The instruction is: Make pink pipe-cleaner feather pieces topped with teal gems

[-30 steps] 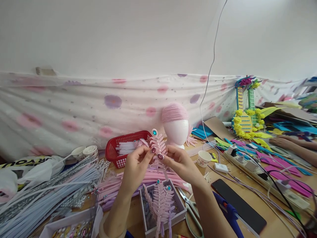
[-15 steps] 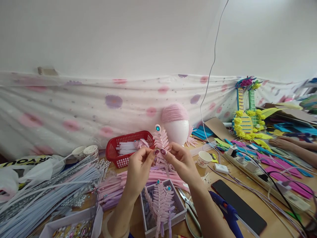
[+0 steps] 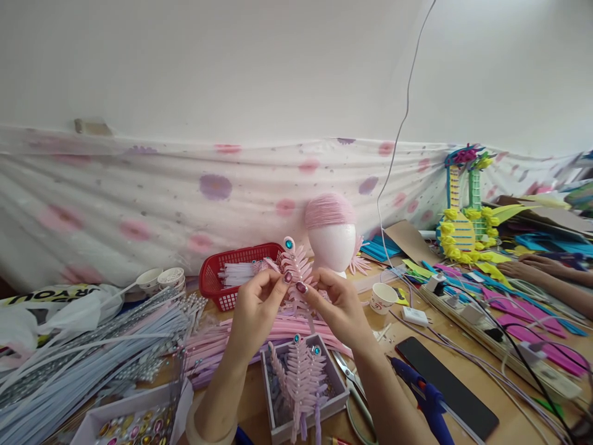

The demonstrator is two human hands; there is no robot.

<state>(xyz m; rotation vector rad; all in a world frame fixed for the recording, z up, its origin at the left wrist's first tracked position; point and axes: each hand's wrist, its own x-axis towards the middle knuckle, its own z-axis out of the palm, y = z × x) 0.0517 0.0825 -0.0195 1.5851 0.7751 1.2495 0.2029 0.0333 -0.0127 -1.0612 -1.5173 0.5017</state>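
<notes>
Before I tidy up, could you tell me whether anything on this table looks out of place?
Nothing looks damaged or spilled. The left hand and right hand pinch a pink feather piece; scissors lie half hidden under the right forearm.

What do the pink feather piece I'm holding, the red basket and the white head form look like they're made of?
Pink feather piece, pinched between left hand and right hand: probably thin matte foam or plastic strip, cut into fringes, with a shiny teal gem on top. Red basket: glossy moulded plastic, with lattice walls. White head form: likely foam, matte and smooth, with pink strands wound over the crown.
</notes>
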